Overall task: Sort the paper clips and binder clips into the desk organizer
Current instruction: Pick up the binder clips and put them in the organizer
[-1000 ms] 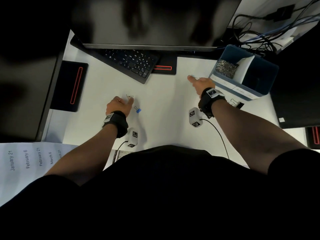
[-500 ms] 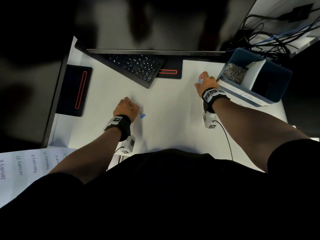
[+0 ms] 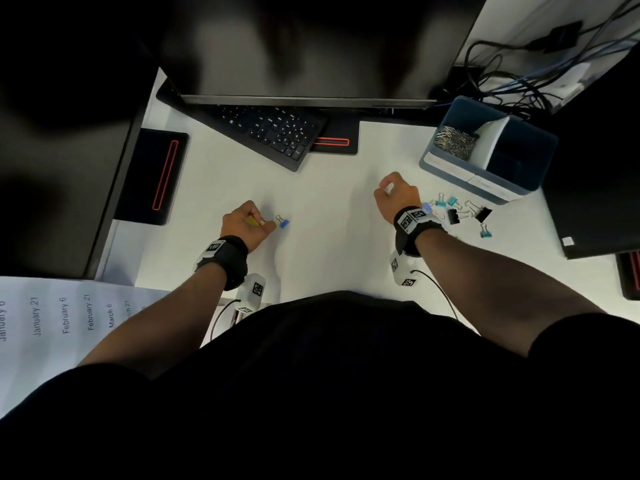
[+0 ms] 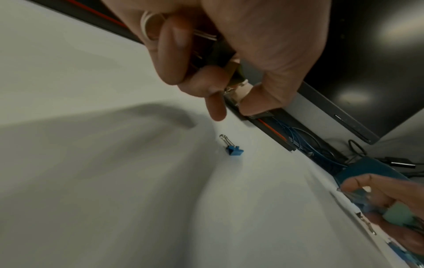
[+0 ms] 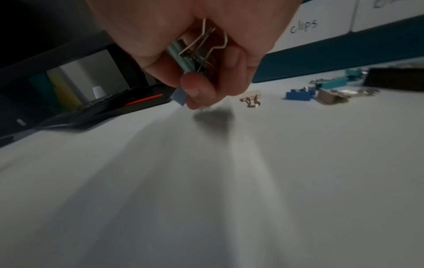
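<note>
My left hand (image 3: 247,225) (image 4: 220,76) is curled round several binder clips, one yellow-green, low over the desk. A small blue binder clip (image 3: 283,222) (image 4: 234,149) lies loose just right of its fingertips. My right hand (image 3: 393,194) (image 5: 195,72) grips a bunch of binder clips (image 5: 190,59), teal and blue among them, above the desk. More binder clips (image 3: 460,213) (image 5: 321,90) lie scattered right of that wrist. The blue desk organizer (image 3: 519,181) stands behind them; its left compartment holds silver paper clips (image 3: 453,142), the right one looks dark.
A black keyboard (image 3: 270,129) and a monitor (image 3: 304,46) sit at the back. A dark stand with a red stripe (image 3: 152,174) is on the left, cables (image 3: 519,71) at the back right, a calendar sheet (image 3: 52,320) at the near left.
My right hand has drawn back from beside the organizer toward me and left, uncovering the scattered binder clips. My left hand stays by the blue clip, gripping its clips.
</note>
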Demonstrator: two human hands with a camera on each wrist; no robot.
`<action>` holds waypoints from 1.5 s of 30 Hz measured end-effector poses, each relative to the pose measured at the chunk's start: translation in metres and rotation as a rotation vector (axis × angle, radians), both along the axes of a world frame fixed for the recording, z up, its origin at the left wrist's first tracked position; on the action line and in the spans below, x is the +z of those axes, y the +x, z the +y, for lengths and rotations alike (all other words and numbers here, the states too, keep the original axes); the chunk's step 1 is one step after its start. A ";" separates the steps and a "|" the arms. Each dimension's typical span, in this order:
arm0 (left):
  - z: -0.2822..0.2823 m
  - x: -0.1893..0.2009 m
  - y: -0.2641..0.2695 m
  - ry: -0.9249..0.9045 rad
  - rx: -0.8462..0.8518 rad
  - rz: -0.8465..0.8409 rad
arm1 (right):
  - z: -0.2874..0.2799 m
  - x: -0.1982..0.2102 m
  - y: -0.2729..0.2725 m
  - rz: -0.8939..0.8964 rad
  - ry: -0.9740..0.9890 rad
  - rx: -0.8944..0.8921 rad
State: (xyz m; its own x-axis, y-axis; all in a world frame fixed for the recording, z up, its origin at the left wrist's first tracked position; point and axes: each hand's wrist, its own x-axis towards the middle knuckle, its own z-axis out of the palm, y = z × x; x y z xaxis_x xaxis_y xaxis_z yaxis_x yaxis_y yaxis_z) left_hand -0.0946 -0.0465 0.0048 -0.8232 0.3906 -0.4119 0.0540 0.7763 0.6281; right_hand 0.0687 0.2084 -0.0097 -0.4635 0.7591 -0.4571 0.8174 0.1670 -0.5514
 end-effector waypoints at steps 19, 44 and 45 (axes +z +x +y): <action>0.013 -0.011 0.025 -0.371 -0.161 0.183 | -0.027 -0.007 0.068 0.003 -0.183 -0.184; 0.079 -0.011 0.042 -0.634 -0.163 0.150 | 0.025 0.023 0.158 -0.253 0.026 0.168; 0.081 -0.012 0.041 -0.634 -0.160 0.142 | 0.029 0.023 0.163 -0.279 0.068 0.202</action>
